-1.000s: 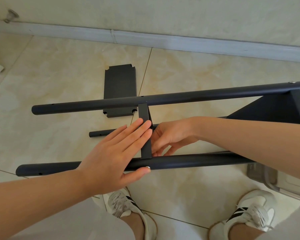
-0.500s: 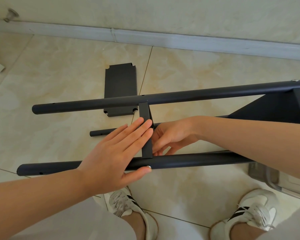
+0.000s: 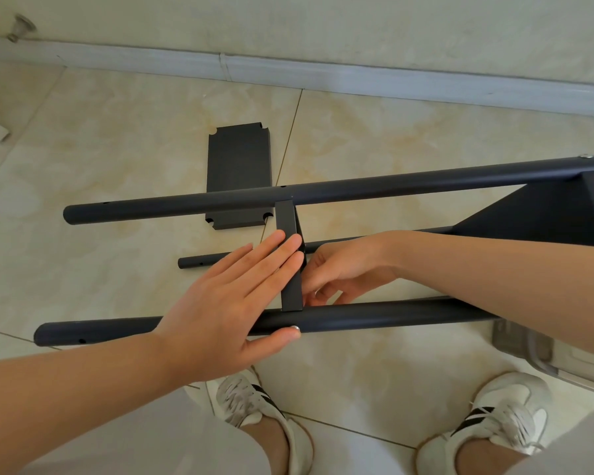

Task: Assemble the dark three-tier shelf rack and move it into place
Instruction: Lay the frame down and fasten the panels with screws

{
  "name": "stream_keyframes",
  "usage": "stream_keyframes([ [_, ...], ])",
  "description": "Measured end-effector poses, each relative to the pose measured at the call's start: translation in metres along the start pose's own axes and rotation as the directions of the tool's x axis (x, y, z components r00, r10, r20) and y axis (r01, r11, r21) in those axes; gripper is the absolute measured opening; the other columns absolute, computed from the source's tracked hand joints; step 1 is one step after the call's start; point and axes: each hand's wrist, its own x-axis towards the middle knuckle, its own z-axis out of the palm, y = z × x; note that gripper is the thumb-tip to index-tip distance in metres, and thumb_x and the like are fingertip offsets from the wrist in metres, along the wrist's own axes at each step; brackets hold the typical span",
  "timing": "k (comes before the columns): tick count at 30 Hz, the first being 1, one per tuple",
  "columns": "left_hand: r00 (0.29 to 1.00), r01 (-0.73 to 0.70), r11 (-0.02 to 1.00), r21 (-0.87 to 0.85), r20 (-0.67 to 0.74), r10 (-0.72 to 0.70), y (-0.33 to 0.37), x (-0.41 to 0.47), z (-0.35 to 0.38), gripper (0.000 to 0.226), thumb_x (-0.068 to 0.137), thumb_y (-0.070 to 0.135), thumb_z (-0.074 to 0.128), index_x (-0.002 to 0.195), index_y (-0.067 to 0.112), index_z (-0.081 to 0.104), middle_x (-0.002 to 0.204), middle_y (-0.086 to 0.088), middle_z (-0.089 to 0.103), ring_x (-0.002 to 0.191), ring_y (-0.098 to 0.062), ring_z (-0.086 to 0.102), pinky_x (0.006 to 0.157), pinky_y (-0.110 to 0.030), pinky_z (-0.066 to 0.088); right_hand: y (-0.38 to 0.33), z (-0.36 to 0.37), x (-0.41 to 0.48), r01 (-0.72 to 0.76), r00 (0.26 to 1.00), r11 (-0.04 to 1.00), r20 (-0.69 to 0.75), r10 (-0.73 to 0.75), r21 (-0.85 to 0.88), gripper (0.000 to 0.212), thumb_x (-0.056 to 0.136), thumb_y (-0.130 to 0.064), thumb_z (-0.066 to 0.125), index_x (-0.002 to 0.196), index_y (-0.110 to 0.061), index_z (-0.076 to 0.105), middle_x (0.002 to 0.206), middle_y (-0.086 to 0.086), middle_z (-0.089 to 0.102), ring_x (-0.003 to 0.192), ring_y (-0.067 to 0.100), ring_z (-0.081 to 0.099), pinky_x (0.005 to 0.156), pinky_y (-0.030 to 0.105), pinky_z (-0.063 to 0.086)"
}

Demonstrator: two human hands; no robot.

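shelf panel [image 3: 291, 293] under flat left hand [image 3: 220, 303]

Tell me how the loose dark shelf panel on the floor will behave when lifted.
The shelf panel looks thin and flat, so probably light and stiff. Lying flat on the tile floor, its edge may be hard to catch.

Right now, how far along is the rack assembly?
Done: the end shelf sits between the far pole and near pole at the right. In hand: the left hand presses flat against the middle shelf, edge-on between them, the right hand at its other side. Left: the third shelf lies loose on the floor, unfitted.
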Motion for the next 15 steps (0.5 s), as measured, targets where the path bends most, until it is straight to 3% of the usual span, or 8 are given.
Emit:
stream_keyframes([
  [5, 1.0, 0.001, 1.0, 0.0, 0.001, -0.001, 0.0, 0.0, 0.0, 0.075, 0.099, 0.058, 0.043, 0.155, 0.008, 0.031, 0.164, -0.007, 0.028, 0.154, -0.022, 0.021, 0.121, -0.039, 0.027, -0.001, 0.0, 0.0, -0.011, 1.0, 1.0, 0.022, 0.011, 0.009, 0.033, 0.097, -0.017, 0.059, 0.122, 0.004, 0.062, 0.106, 0.011, 0.065, 0.1, 0.021, 0.062, 0.103, 0.046, 0.048],
  [10, 1.0, 0.002, 1.0, 0.006, 0.006, -0.002, 0.0, 0.0, -0.001, 0.075, 0.099, 0.059, 0.042, 0.155, 0.008, 0.032, 0.164, -0.007, 0.028, 0.154, -0.021, 0.021, 0.122, -0.039, 0.027, -0.007, 0.002, -0.001, 0.018, 0.999, 0.999, 0.027, -0.018, -0.032, 0.018, 0.097, -0.013, 0.057, 0.105, 0.0, 0.067, 0.093, 0.007, 0.067, 0.092, 0.021, 0.063, 0.1, 0.045, 0.05],
  [15, 1.0, 0.004, 1.0, -0.001, 0.001, -0.004, 0.001, 0.001, -0.001, 0.076, 0.099, 0.059, 0.043, 0.155, 0.008, 0.032, 0.164, -0.006, 0.028, 0.154, -0.021, 0.021, 0.122, -0.037, 0.025, -0.01, 0.004, -0.002, 0.014, 1.0, 0.993, -0.013, -0.016, -0.12, 0.031, 0.096, -0.024, 0.062, 0.113, 0.001, 0.067, 0.088, 0.004, 0.068, 0.087, 0.018, 0.063, 0.097, 0.04, 0.052],
])
